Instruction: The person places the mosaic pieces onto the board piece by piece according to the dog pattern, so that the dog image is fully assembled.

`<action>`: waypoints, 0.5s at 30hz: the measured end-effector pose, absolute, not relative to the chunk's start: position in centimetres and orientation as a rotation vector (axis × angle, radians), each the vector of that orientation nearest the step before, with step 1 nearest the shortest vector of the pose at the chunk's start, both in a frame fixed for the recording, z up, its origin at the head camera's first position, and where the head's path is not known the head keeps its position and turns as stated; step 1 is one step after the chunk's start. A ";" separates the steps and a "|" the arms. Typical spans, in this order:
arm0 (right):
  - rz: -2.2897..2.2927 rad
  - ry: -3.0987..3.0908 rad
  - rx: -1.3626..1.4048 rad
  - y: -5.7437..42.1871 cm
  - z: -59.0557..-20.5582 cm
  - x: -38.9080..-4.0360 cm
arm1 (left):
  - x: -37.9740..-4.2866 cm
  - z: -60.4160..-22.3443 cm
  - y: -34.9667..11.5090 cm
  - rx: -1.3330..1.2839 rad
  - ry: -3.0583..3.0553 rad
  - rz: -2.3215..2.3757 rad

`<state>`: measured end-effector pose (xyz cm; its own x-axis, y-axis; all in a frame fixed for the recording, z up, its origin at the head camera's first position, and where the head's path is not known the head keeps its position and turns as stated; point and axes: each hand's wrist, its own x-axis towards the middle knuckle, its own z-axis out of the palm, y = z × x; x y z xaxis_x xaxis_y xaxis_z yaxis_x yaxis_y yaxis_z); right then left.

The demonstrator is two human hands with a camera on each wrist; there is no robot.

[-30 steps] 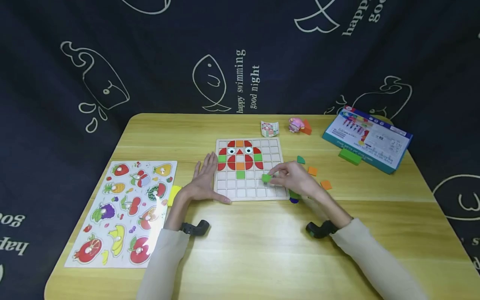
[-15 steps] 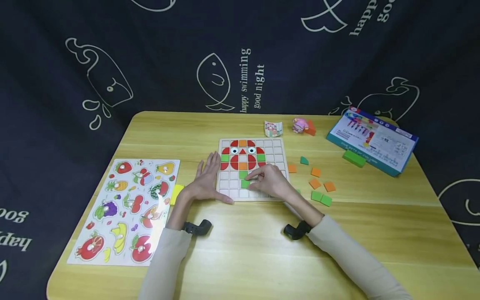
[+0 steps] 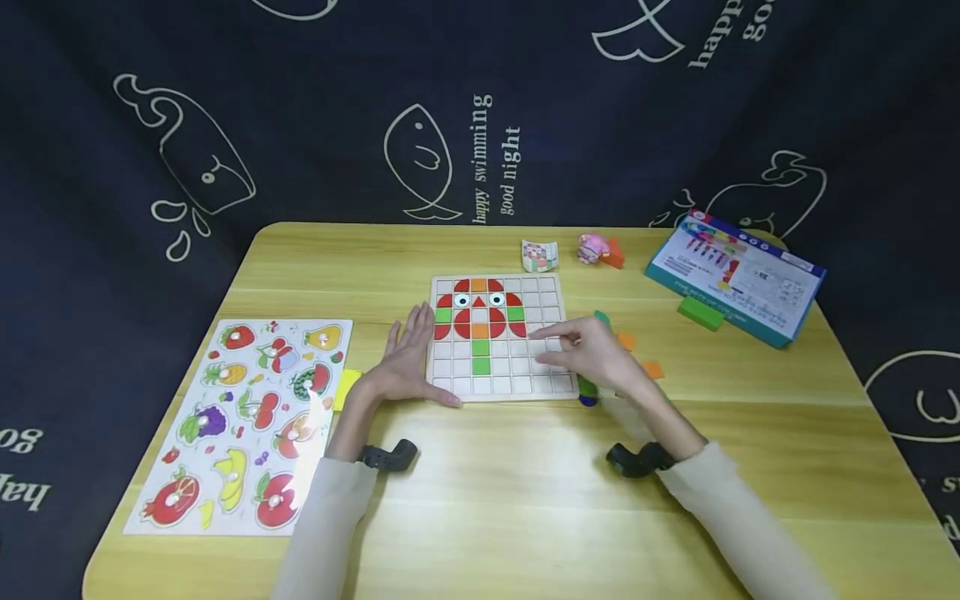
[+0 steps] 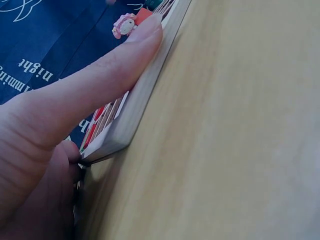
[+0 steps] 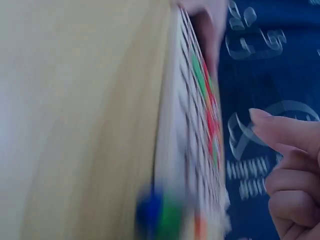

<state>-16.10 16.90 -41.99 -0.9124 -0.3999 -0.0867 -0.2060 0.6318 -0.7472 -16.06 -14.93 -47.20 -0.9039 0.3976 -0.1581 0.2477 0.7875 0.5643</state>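
A pale grid board (image 3: 453,386) lies mid-table, with red, orange and green tiles and two eye tiles set in it as a face. Below the face a column of two green tiles (image 3: 481,357) runs down. My left hand (image 3: 405,367) spreads its fingers along the board's left side; in the left wrist view the thumb (image 4: 100,80) lies along its front edge. My right hand (image 3: 592,354) hovers over the board's right part, thumb and index finger apart with nothing between them. The right wrist view is blurred, showing that hand (image 5: 292,165) beside the board (image 5: 172,110).
Loose orange tiles (image 3: 653,369) and green pieces (image 3: 587,392) lie right of the board, partly hidden by my right hand. A fruit puzzle (image 3: 247,392) lies left, a yellow piece (image 3: 347,389) beside it. Behind are a patterned card (image 3: 540,257), a pink figurine (image 3: 592,248) and a box (image 3: 738,279).
My right hand carried a green tile left to the board, set it below the other green tile, let go and drew back right. My left hand stayed at the board.
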 end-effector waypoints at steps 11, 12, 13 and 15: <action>-1.047 2.503 -0.140 27.5 -44.0 -13.7 | -16.1 -47.3 -15.3 0.496 2.717 0.792; -1.060 2.505 -0.135 27.6 -44.1 -13.8 | -16.2 -47.3 -15.2 0.497 2.713 0.796; -1.060 2.514 -0.129 27.5 -44.2 -13.8 | -16.2 -47.4 -15.1 0.499 2.711 0.798; -1.037 2.546 -0.106 27.5 -44.2 -13.9 | -16.2 -47.4 -15.0 0.501 2.708 0.805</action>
<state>-13.89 27.48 -44.19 -0.9220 -0.2118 -0.3241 0.0748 0.7238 -0.6859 -16.18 -14.95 -47.43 -0.9032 0.3989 -0.1582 0.2477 0.7855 0.5671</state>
